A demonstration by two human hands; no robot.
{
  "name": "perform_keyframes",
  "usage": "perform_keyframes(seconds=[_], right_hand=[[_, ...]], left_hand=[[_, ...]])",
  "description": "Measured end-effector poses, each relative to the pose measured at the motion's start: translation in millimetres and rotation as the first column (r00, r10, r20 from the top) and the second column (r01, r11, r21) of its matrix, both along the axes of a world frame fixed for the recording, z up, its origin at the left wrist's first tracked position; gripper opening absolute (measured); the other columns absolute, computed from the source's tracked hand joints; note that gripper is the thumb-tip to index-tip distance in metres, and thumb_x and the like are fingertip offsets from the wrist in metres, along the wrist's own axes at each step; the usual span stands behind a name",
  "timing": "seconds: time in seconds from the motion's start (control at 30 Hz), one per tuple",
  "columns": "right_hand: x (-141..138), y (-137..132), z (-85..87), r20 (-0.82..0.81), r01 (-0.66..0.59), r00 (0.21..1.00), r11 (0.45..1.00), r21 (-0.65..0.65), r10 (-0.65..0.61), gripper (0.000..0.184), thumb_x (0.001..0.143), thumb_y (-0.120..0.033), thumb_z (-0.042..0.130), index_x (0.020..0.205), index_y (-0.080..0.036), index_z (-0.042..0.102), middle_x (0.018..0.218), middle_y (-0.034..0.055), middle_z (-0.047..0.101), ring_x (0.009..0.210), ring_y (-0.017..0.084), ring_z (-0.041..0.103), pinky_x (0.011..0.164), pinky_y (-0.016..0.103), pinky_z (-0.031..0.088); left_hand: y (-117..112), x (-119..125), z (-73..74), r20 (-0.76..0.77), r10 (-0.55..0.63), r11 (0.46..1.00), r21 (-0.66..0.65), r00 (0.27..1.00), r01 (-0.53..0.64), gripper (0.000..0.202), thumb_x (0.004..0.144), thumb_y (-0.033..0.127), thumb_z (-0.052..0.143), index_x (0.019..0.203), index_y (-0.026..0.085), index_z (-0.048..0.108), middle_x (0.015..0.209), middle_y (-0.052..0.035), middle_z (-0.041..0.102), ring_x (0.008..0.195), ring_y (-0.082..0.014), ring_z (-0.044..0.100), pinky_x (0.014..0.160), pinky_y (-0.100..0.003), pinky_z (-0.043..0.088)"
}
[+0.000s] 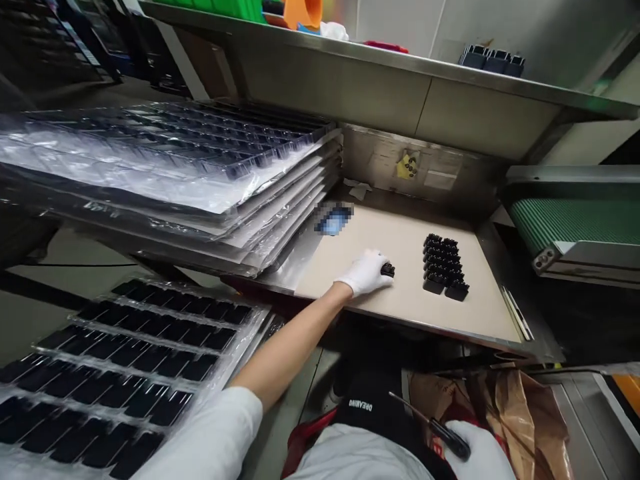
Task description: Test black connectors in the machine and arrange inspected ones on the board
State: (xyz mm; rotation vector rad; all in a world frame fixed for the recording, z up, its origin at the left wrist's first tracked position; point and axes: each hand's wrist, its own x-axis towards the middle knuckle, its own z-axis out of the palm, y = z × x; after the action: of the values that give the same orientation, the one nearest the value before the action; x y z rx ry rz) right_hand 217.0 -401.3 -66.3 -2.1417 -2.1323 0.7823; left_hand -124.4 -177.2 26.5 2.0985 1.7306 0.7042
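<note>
My left hand (367, 272), in a white glove, reaches out over the beige work surface (400, 303) and is closed on a small black part (387, 270). Just to its right, several identical black parts (444, 267) stand grouped in rows on the surface. My right hand (477, 453), also gloved, stays low near my lap at the bottom edge and is wrapped round the black handle of a thin tool (433, 421) whose metal shaft points up and left.
A stack of clear plastic trays (200, 167) holding black parts overhangs the surface at left. Another tray (125, 373) lies lower left. A green conveyor belt (575, 223) runs at right. A steel shelf (400, 73) sits overhead. A crumpled brown bag (525, 413) lies below.
</note>
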Motion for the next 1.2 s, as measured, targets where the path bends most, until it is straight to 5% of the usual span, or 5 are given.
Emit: perform_keyframes(seconds=[0.17,0.47,0.67,0.87,1.2], right_hand=[[0,13,-1.2,-0.031,-0.062,0.998,0.998,-0.01,0.061,0.024,0.082,-0.033,0.058,0.089,-0.028,0.081,0.089,0.0037,0.082,0.086,0.025,0.077,0.077,0.028,0.056],[-55,44,-10.9,0.022,-0.392,0.919,0.918,-0.06,0.394,0.03,0.09,-0.043,0.057,0.09,-0.023,0.079,0.089,0.0076,0.079,0.084,0.024,0.072,0.077,0.029,0.051],[-95,61,-16.5,0.301,-0.491,0.821,0.869,-0.058,0.484,0.033,0.091,-0.045,0.059,0.073,-0.023,0.075,0.08,0.0095,0.071,0.08,0.025,0.068,0.07,0.033,0.041],[-78,58,-17.6,0.127,-0.373,0.911,0.914,-0.16,0.394,0.028,0.09,-0.04,0.06,0.075,-0.023,0.077,0.08,0.0077,0.077,0.078,0.022,0.071,0.07,0.029,0.044],[-118,72,14.9,0.218,-0.366,0.884,0.902,-0.23,0.414,0.031,0.088,-0.048,0.058,0.072,-0.028,0.074,0.08,0.0062,0.074,0.079,0.025,0.068,0.069,0.034,0.039]], left_hand=[[-58,-12,-23.7,0.308,0.007,0.998,-0.06,0.951,0.013,0.021,0.088,0.029,0.076,0.105,0.017,0.072,0.107,-0.0088,0.076,0.102,-0.026,0.071,0.094,-0.037,0.056],[-240,-28,-127.5,0.694,0.698,0.708,-0.631,0.178,-0.318,0.035,0.066,0.025,0.086,0.093,0.016,0.065,0.087,-0.0048,0.074,0.083,-0.0203,0.069,0.076,-0.032,0.056],[-250,-54,-176.2,0.696,0.704,0.702,-0.654,0.14,-0.28,0.043,0.066,0.026,0.089,0.104,0.013,0.073,0.108,-0.011,0.077,0.099,-0.0224,0.069,0.092,-0.035,0.053],[-231,-92,-176.2,0.804,0.593,0.775,-0.586,0.051,0.237,0.062,0.061,0.047,0.098,0.106,0.01,0.077,0.094,-0.0086,0.071,0.075,-0.0131,0.06,0.063,-0.024,0.042],[-219,-99,-146.3,0.171,0.038,0.934,-0.357,0.985,0.027,0.057,0.092,0.014,0.065,0.148,0.017,0.059,0.113,-0.0139,0.073,0.107,-0.0279,0.069,0.098,-0.04,0.054]])
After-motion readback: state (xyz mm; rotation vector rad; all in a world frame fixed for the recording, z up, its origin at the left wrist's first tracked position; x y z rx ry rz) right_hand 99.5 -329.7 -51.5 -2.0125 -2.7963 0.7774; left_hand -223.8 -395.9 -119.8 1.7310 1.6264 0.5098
